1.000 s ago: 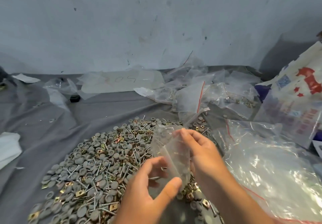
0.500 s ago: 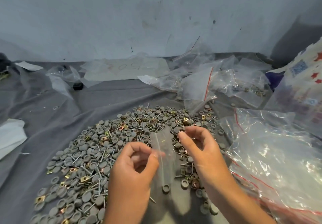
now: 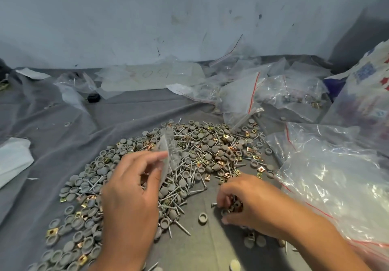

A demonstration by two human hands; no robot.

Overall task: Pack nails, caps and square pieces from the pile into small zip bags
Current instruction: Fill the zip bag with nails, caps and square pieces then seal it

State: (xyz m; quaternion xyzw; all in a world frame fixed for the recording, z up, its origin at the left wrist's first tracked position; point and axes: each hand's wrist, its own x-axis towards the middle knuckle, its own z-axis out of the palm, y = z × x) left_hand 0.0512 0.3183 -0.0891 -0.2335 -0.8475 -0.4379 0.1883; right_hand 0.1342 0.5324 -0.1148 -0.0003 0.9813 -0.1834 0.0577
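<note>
A wide pile [image 3: 206, 150] of grey round caps, silver nails and brass square pieces covers the grey cloth. My left hand [image 3: 130, 199] hovers over the pile's middle and pinches a small clear zip bag [image 3: 168, 152] upright between thumb and fingers. My right hand [image 3: 248, 203] is low at the pile's near right edge. Its fingers curl round a small clump of parts [image 3: 232, 204], with a nail head and a brass square piece showing. A single grey cap [image 3: 203, 218] lies just left of that hand.
A big clear plastic bag [image 3: 336, 182] with a red zip line lies at the right. More zip bags [image 3: 263, 93] are heaped at the back right by the wall. A printed sack [image 3: 370, 93] stands far right, and white paper [image 3: 12, 159] lies at the left.
My right hand let go of the small bag and dropped to the pile's near right edge, closing on some parts. My left hand alone now holds the bag, higher over the pile.
</note>
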